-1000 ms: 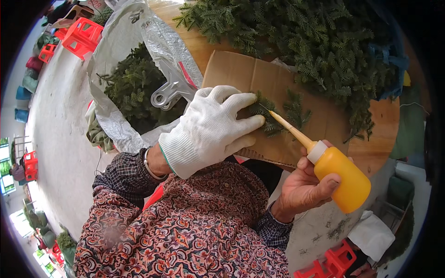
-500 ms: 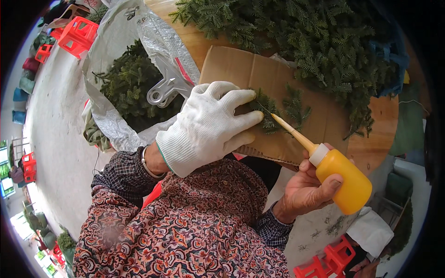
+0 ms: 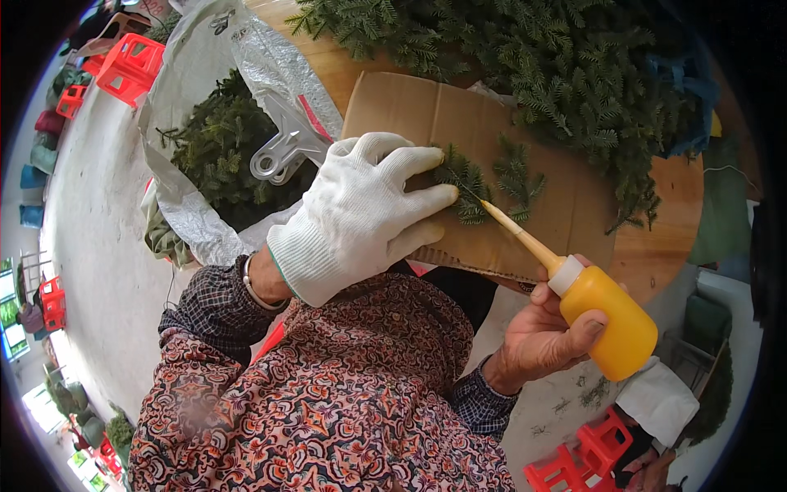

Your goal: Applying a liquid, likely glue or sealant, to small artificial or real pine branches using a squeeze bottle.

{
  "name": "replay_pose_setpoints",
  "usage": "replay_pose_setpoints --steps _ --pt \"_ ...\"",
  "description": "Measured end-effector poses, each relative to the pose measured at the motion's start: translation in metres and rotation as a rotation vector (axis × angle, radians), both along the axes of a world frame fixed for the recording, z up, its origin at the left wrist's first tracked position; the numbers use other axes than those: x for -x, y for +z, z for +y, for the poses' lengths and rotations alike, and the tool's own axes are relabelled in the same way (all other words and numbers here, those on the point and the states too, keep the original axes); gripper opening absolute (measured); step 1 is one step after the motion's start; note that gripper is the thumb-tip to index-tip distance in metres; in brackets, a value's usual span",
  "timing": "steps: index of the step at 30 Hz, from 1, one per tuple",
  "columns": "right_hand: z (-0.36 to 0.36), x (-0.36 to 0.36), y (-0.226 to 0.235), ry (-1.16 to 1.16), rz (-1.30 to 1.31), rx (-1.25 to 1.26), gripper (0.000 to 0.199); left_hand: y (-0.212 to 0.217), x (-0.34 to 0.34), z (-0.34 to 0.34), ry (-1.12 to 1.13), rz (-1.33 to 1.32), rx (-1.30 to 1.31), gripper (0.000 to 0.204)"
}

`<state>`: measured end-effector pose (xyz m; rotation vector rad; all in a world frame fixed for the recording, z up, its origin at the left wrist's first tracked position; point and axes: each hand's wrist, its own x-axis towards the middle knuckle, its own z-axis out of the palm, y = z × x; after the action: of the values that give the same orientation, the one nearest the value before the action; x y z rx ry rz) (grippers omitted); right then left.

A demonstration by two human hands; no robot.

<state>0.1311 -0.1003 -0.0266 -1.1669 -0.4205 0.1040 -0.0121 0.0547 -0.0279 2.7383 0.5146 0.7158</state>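
Observation:
My left hand [image 3: 352, 209], in a white knit glove, has its fingertips at the left side of a small green fir sprig [image 3: 464, 182] and grips it against a cardboard sheet [image 3: 402, 102]. Part of the sprig is hidden behind the fingers. A yellow squeeze bottle [image 3: 611, 320] with a long tapered nozzle [image 3: 516, 228] lies tilted in my bare right hand [image 3: 545, 332]. The nozzle's tip is at the sprig's right edge; whether it touches cannot be made out. A second sprig [image 3: 516, 176] lies on the cardboard just to the right.
A large heap of fir branches [image 3: 525, 57] covers the far side of the wooden table [image 3: 664, 205]. To the left, a silvery sack [image 3: 279, 66] holds more greenery [image 3: 217, 156], with a big metal clip [image 3: 287, 143] at its rim. Red stools [image 3: 131, 70] stand on the floor.
The cardboard, sprigs and my left hand appear slightly farther left and up in the picture. My right hand and the bottle stay almost in place, the nozzle tip still by the sprig.

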Motion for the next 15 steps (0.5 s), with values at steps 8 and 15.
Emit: replay_pose_setpoints --steps 8,15 --pt "-0.008 -0.002 -0.001 0.006 0.033 -0.013 0.057 -0.001 0.0 -0.001 0.005 -0.003 -0.008 0.028" --pt "-0.01 -0.004 -0.003 -0.046 0.028 -0.064 0.052 -0.002 -0.002 -0.002 0.001 -0.014 -0.004 0.028"
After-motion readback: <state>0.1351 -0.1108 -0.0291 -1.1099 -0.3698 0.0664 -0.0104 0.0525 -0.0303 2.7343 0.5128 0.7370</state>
